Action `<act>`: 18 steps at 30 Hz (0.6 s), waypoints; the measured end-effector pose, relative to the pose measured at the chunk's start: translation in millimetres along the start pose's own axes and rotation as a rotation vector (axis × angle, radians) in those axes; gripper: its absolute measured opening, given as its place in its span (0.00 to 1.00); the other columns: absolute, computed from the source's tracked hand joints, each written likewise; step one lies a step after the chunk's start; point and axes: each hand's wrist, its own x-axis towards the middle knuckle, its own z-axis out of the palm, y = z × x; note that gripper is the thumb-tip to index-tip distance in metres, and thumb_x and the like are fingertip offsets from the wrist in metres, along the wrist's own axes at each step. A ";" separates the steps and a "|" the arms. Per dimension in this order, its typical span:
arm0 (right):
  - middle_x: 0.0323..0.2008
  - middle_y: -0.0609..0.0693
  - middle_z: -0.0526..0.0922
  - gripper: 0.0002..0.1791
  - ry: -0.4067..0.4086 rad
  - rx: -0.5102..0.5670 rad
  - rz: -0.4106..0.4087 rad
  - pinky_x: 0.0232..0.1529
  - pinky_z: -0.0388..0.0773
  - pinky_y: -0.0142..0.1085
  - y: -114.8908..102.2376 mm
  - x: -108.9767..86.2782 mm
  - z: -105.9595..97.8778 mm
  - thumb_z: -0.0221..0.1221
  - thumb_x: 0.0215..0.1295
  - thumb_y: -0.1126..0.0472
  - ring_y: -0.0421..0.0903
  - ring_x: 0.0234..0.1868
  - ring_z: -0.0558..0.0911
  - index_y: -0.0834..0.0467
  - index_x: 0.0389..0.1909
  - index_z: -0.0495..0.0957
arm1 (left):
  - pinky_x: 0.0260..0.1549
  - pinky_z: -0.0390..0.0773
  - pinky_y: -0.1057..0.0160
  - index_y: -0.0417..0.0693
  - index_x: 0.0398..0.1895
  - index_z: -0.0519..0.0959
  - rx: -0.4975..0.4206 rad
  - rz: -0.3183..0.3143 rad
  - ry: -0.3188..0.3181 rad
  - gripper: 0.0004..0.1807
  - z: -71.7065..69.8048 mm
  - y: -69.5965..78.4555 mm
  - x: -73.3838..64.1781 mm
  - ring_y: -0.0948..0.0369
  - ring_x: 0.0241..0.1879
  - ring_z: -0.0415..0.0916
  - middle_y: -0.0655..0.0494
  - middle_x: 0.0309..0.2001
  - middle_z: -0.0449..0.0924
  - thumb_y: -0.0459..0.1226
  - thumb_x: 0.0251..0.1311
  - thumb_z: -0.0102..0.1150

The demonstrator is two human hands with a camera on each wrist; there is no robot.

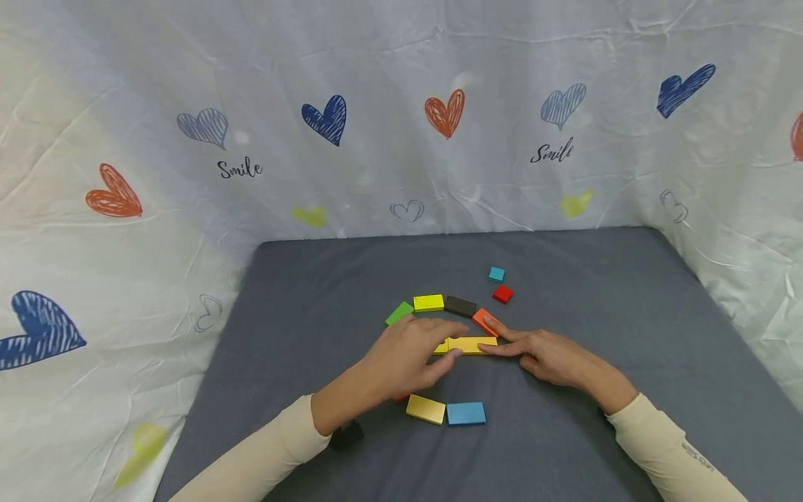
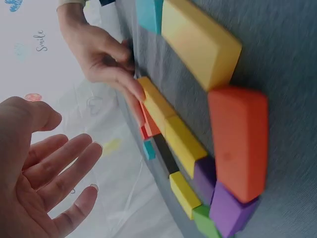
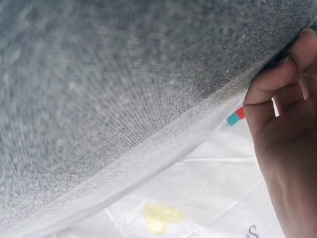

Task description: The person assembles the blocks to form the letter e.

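My left hand [image 1: 410, 355] hovers over the left end of a row of two yellow blocks, its fingers loosely spread and holding nothing. My right hand [image 1: 555, 355] has two fingers extended: one touches the right end of the orange-yellow block [image 1: 470, 346], the other rests on the orange block [image 1: 486, 321]. An arc continues through a black block [image 1: 461, 307], a yellow block [image 1: 429, 303] and a green block [image 1: 399, 313]. In the left wrist view, a dark purple block [image 2: 204, 173] meets the row's end beside a brighter purple block [image 2: 233, 210]; my left hand hides both from the head view.
Nearer me lie a gold block [image 1: 426, 409] and a blue block [image 1: 466, 413], with a red-orange block [image 2: 237, 144] beside the gold one. Beyond the arc sit a small red block [image 1: 503, 293] and a small teal block [image 1: 497, 274]. A white printed sheet [image 1: 376, 174] hangs behind the grey-covered table [image 1: 564, 293].
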 end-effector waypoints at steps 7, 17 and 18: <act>0.81 0.50 0.61 0.48 0.006 -0.012 -0.008 0.22 0.57 0.28 2.4 -0.6 -0.2 0.54 0.63 0.82 0.33 0.18 0.55 0.34 0.74 0.74 | 0.48 0.82 0.56 0.54 0.68 0.79 0.045 -0.016 -0.041 0.22 -9.2 -9.4 24.2 0.67 0.49 0.85 0.63 0.55 0.87 0.48 0.76 0.59; 0.81 0.50 0.61 0.46 0.022 -0.042 -0.035 0.22 0.58 0.28 4.7 -0.1 -0.7 0.56 0.65 0.80 0.33 0.16 0.54 0.35 0.75 0.73 | 0.34 0.82 0.67 0.52 0.71 0.77 -0.017 -0.005 -0.077 0.22 -10.9 -26.2 64.7 0.68 0.34 0.84 0.58 0.61 0.85 0.45 0.78 0.58; 0.81 0.50 0.61 0.45 0.025 -0.044 -0.044 0.22 0.59 0.28 5.1 -0.1 -0.4 0.56 0.65 0.80 0.33 0.16 0.54 0.35 0.75 0.73 | 0.34 0.81 0.67 0.52 0.71 0.77 -0.017 -0.009 -0.084 0.23 -10.3 -27.6 68.8 0.67 0.33 0.83 0.57 0.63 0.84 0.45 0.78 0.58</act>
